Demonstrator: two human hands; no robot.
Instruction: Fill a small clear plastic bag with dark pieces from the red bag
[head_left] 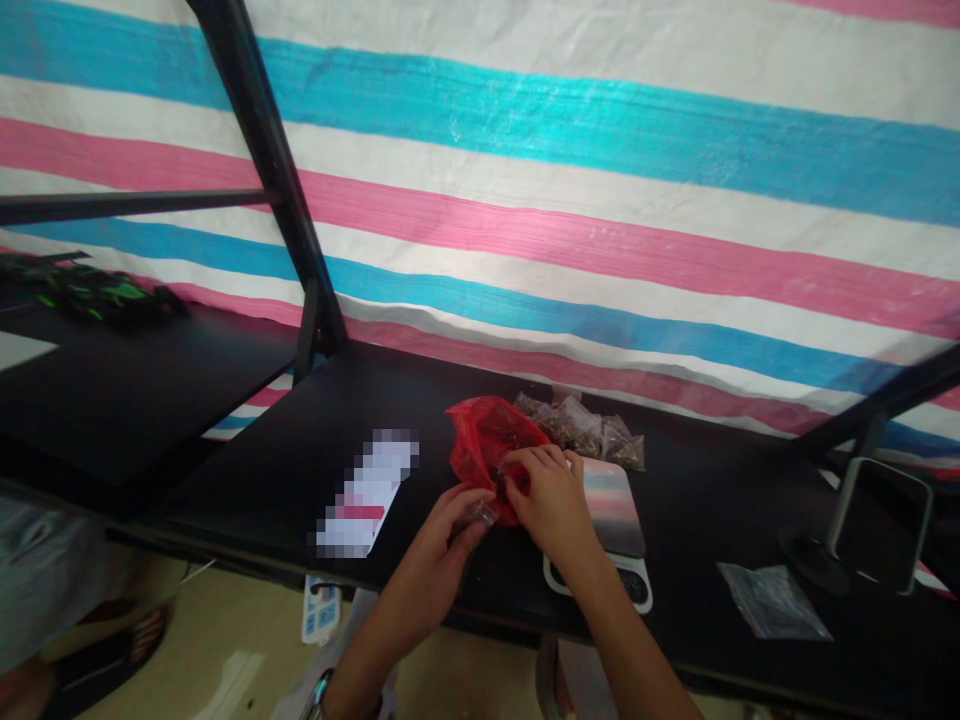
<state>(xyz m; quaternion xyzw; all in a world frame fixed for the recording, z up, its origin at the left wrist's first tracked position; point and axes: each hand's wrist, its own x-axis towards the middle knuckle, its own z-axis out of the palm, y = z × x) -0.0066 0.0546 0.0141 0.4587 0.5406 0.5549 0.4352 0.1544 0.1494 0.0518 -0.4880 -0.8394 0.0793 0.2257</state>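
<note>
Left hand [431, 565] half-closed on a small clear packet [480, 513], perhaps; right hand [547, 500] pinching red plastic bag [487, 450].

A plastic tarpaulin [570, 190] striped in blue, pink and white forms the wall behind a long black-topped desk [420, 400]. Slanted black metal uprights [262, 150] rise in front of the tarpaulin, and a pale beige floor [225, 630] shows below the desk's front edge.
</note>
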